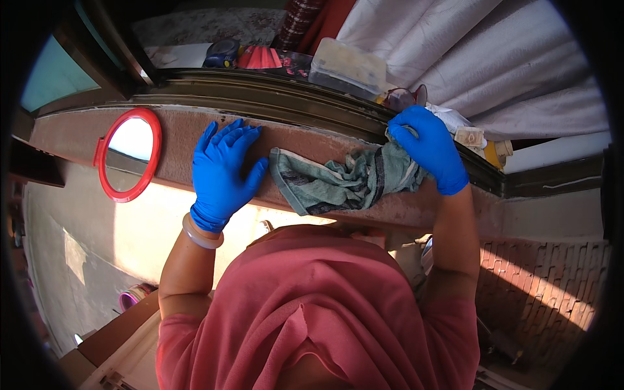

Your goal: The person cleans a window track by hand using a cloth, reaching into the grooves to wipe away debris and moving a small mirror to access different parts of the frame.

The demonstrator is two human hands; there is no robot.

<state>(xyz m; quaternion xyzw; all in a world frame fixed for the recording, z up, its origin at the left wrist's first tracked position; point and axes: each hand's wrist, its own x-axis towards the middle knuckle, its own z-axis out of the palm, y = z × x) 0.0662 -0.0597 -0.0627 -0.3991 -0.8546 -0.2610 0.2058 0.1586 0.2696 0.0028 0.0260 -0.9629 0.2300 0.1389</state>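
Note:
My left hand (222,173), in a blue rubber glove, lies palm down with its fingers apart on the reddish window sill (180,126). My right hand (426,146), gloved the same way, grips one end of a green cloth with dark stripes (336,183) at the metal window track (292,100). The rest of the cloth lies crumpled along the sill, its free corner just right of my left thumb. Left of my left hand stands a round mirror with a red frame (157,156). What the cloth covers under my right hand is hidden.
Beyond the track are a clear plastic box (347,66), sunglasses (399,97), a dark tape measure (222,52) and a small pale block (469,136). A whitish curtain (438,48) hangs at the upper right. The brown window frame (97,48) rises at the upper left.

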